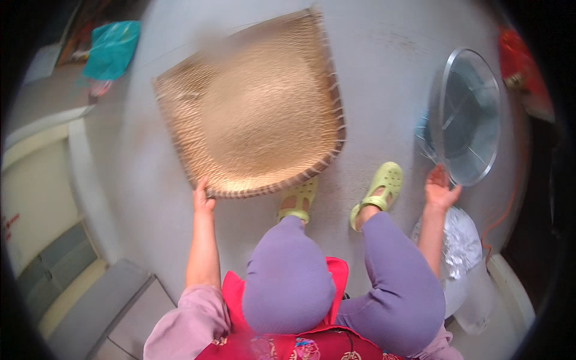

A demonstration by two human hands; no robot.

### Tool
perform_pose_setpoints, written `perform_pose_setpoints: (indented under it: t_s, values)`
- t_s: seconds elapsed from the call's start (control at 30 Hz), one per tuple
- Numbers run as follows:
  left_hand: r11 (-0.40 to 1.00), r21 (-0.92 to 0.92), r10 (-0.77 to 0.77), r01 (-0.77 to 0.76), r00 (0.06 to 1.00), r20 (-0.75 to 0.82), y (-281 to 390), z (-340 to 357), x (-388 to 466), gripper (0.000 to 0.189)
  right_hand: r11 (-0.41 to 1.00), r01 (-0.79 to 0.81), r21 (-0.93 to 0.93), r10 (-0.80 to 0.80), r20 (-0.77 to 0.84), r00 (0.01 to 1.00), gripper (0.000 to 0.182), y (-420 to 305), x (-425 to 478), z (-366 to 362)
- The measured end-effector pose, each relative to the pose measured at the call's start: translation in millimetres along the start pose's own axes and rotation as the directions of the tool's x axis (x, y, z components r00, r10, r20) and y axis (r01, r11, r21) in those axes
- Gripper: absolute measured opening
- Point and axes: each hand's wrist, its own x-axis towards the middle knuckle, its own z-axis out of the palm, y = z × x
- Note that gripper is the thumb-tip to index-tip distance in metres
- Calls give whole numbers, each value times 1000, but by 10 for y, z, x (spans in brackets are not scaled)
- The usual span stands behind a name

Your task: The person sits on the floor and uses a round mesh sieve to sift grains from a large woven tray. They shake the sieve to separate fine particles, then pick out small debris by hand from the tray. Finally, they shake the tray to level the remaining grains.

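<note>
My left hand (204, 196) grips the near left corner of a woven bamboo winnowing tray (177, 96), thumb over its bound rim. A broad layer of fine tan material, probably grain (265, 108), covers much of the tray. The tray appears blurred and overlaps one of my yellow-green clogs (299, 198). To the right, my right hand (441, 188) is palm up, fingers and thumb spread, at the near rim of a round metal-rimmed sieve (468, 112). Whether it touches that rim is hard to tell.
White plastic bags (463, 243) lie beside my right forearm, near an orange cord (508, 209). A teal bag (112, 49) is at the far left and a red item (519, 63) at the far right. A grey step (103, 301) borders the concrete floor (382, 67).
</note>
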Motion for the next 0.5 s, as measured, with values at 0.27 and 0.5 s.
perform_pose_setpoints:
  t_s: [0.27, 0.5]
  values:
    - [959, -25, -279, 284, 953, 116, 63, -299, 229, 39, 955, -248, -166, 264, 86, 961, 43, -249, 641, 5]
    - [967, 74, -248, 243, 966, 73, 4, -115, 126, 28, 966, -156, -206, 183, 121, 976, 40, -591, 150, -70]
